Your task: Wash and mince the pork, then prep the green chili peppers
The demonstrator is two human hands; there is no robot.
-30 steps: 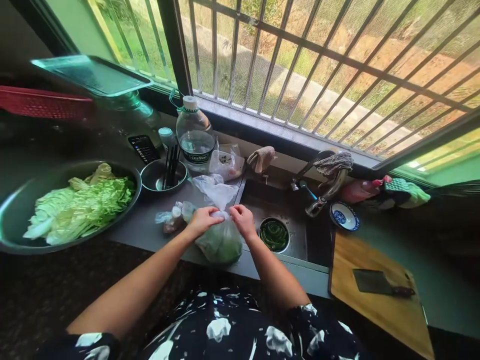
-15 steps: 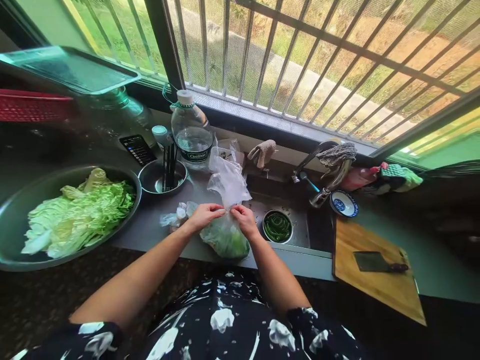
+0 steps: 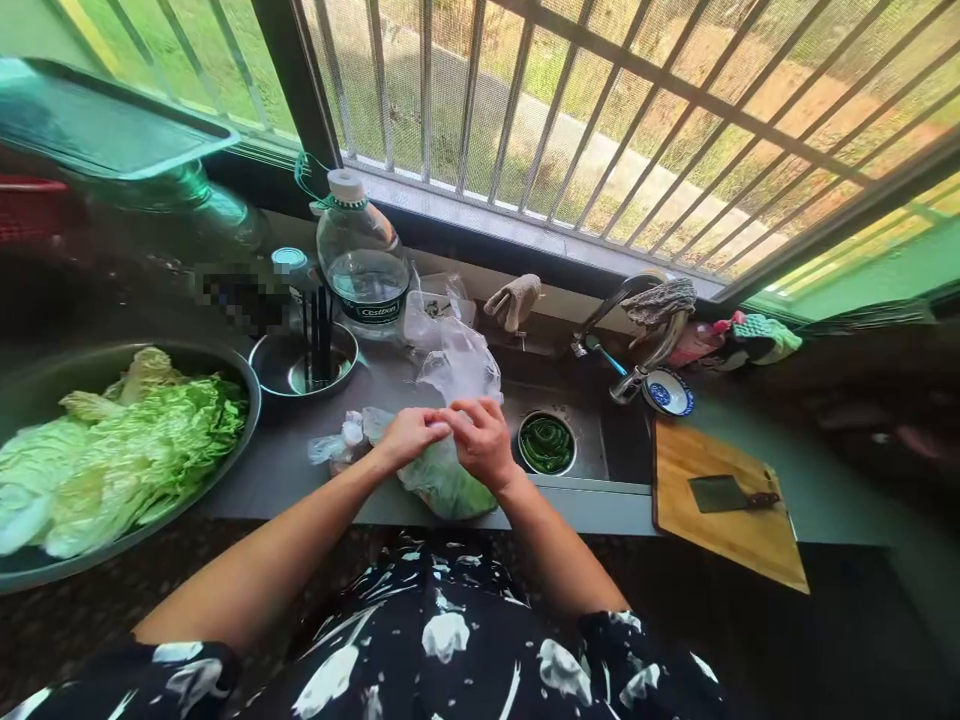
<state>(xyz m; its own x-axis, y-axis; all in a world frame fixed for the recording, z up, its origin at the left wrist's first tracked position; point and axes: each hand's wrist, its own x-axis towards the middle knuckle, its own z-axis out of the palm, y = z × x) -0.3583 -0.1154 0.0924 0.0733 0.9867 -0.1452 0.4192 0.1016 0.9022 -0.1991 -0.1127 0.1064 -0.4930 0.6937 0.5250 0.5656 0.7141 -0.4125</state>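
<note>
Left hand and right hand pinched together on neck of clear plastic bag of greens, bag rested on counter edge beside sink, bowl of green beans just right, basin of cabbage well left.

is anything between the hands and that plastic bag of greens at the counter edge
Nothing visible does. The left hand and right hand both grip the neck of the plastic bag directly, above the greens inside.

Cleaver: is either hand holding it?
No. The cleaver lies alone on the cutting board; both the left hand and right hand grip the bag.
</note>
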